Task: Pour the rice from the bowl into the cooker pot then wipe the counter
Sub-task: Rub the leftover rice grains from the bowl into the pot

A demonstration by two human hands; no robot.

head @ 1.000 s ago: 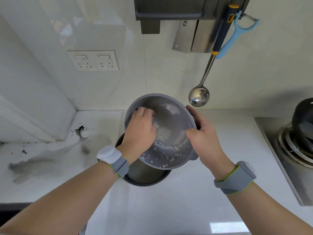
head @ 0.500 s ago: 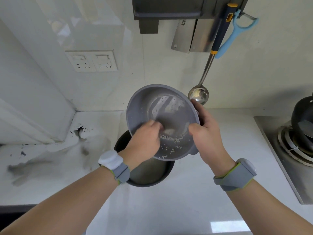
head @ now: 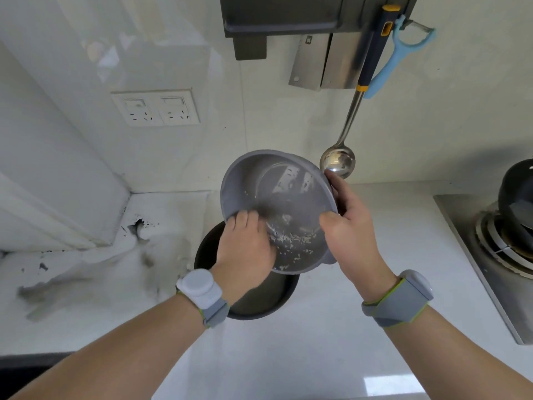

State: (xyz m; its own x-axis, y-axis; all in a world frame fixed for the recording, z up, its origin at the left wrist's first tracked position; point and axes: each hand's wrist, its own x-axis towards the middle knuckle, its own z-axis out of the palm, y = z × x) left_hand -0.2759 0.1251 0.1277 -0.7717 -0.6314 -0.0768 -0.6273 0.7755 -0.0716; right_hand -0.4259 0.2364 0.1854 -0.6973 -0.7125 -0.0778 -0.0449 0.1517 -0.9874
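bowl [head: 277, 209] at frame centre, tipped over cooker pot [head: 259, 301] | right hand [head: 352, 235] gripped its rim | left hand [head: 245, 252] curled inside (rice grains [head: 291, 241] clinging) | ladle [head: 338, 163] hung just behind | stove [head: 501, 243] at right edge

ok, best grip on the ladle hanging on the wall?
Take the ladle by its bare steel shaft below the dark handle, coming from the front. It hangs almost upright with its top on the rail; the blue peeler crowds the handle and the right hand sits by the scoop.
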